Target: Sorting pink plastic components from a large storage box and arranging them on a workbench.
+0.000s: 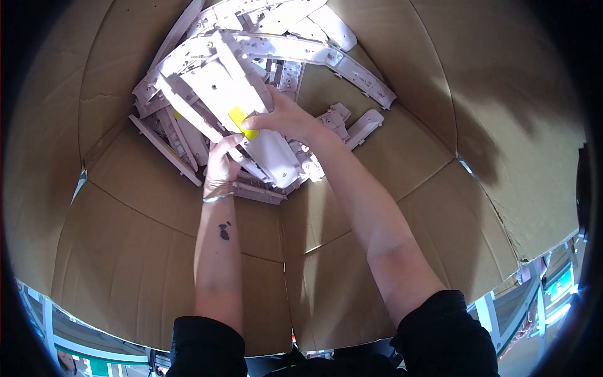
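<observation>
Deep in a large cardboard box, both hands are on a long white plastic panel (273,157) that lies tilted on a heap of similar parts. A yellow sticker (237,116) marks the panel's middle. My right hand (290,120) is closed over the panel's right edge, its thumb lying against the sticker; the other fingers are hidden behind the plastic. My left hand (221,164) grips the lower left edge of the panel, thumb on top near the sticker and the remaining fingers mostly out of sight underneath.
White plastic parts are piled around the panel, among them a long curved strip (286,47) behind it and a smaller piece (365,128) to the right. Tall cardboard walls (502,113) surround everything. Outside the near rim, metal framing (487,317) shows.
</observation>
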A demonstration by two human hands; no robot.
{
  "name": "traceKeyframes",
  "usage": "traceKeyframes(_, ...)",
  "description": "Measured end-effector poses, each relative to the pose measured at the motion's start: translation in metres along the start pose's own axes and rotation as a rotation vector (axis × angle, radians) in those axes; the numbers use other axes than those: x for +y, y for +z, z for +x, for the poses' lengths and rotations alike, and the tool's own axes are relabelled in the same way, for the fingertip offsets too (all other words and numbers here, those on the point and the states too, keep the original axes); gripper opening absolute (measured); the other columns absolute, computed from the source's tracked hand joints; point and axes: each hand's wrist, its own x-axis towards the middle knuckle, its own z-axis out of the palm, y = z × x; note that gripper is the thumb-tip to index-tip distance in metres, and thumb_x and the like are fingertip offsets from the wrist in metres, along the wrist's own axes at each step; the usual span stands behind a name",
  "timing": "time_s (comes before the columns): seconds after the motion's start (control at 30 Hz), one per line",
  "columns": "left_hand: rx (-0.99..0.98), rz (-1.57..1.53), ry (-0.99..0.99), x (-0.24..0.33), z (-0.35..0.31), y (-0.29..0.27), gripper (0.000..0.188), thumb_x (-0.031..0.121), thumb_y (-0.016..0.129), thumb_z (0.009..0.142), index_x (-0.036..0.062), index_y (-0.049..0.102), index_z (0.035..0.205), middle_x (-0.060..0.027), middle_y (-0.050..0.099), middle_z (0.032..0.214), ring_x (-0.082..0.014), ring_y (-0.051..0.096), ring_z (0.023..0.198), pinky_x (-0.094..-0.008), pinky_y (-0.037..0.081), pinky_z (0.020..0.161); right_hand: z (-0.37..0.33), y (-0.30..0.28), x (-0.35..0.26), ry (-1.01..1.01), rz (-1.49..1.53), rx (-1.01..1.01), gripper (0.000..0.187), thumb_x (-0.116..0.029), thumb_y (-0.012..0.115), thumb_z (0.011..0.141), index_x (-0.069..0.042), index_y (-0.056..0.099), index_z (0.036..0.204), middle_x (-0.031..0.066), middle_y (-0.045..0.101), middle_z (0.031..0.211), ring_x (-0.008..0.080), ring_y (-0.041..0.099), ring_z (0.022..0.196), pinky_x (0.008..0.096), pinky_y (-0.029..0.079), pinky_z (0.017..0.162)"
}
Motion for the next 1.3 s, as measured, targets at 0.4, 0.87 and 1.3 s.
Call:
traceKeyframes(0.4,0.087,-0.115,-0.024,-0.042,0.005,0.018,0.038,0.012,0.054,0.078,-0.0064,0.050,0.111,-0.0117,0.055,0.108,-0.0214,0.052,0.101,-0.0349,0.038,0.092,0.011,-0.034,-0.024,0.356,-0.085,-0.243,0.090,-0.036,0.075,0.063,-0.005,0.029,0.134,0.0136,0.047,0.122,0.0194,0.042,0.115,0.0324,0.034,0.097)
traceKeyframes(0.87,-0.100,-0.590,0.296,-0.063,0.071,0.061,0.037,0.024,0.055,0.079,0.0008,0.053,0.108,-0.0099,0.055,0.110,-0.0220,0.048,0.109,-0.0397,0.033,0.097,0.044,-0.035,-0.077,-0.177,-1.348,0.058,0.121,-0.054,0.079,0.044,-0.001,0.019,0.135,0.0202,0.023,0.137,0.0357,0.018,0.130,0.0396,0.023,0.106)
traceKeyframes(1.3,0.060,-0.067,0.346,-0.065,0.065,0.080,0.067,0.010,0.072,0.071,0.0032,0.033,0.126,-0.0104,0.053,0.110,-0.0194,0.052,0.104,-0.0336,0.042,0.088,0.044,-0.105,-0.055,0.197,-0.593,-0.224,0.095,-0.038,0.074,0.064,0.000,0.023,0.134,0.0157,0.041,0.128,0.0235,0.039,0.119,0.0326,0.030,0.100)
